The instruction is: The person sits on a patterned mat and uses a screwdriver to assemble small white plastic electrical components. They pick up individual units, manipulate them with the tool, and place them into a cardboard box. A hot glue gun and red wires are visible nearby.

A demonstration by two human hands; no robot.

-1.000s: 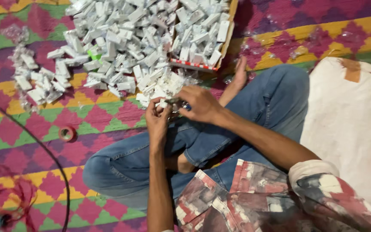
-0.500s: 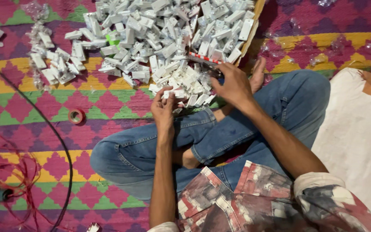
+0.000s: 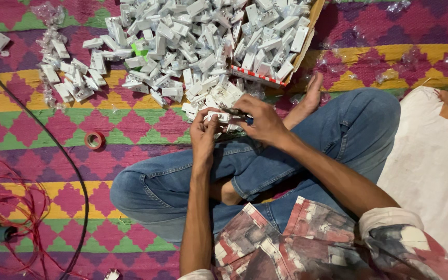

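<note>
While the person is sitting cross-legged on the patterned mat (image 3: 37, 103), a black cable (image 3: 53, 145) is curving down along the mat's left edge, with red wires (image 3: 11, 207) tangling near the lower left corner and a small roll of red tape (image 3: 94, 139) lying just inboard of them. Further right, loose white plastic parts (image 3: 68, 78) are trailing toward the big heap of white plastic parts (image 3: 182, 46) spreading along the top edge and spilling out of a tipped cardboard box (image 3: 307, 36). At the near foot of that heap, the left hand (image 3: 204, 136) is curling its fingers closed around one small white plastic piece (image 3: 218, 117), pinching it by its sides between thumb and fingertips. The right hand (image 3: 261, 122) is meeting it from the other side, fingers wrapped around a dark, slim tool with a blue tip (image 3: 240, 115); how firmly it is pressing I cannot tell. The piece is looking light, rigid and smooth, so I would guess it is apt to slip or twist in the fingers, and holding it by its flat side faces seems the surest grip. Thin tabs on such moulded parts are probably snapping easily under force. Past the right knee in blue jeans (image 3: 359, 129), a white sack (image 3: 431, 166) is lying along the mat's right edge.
</note>
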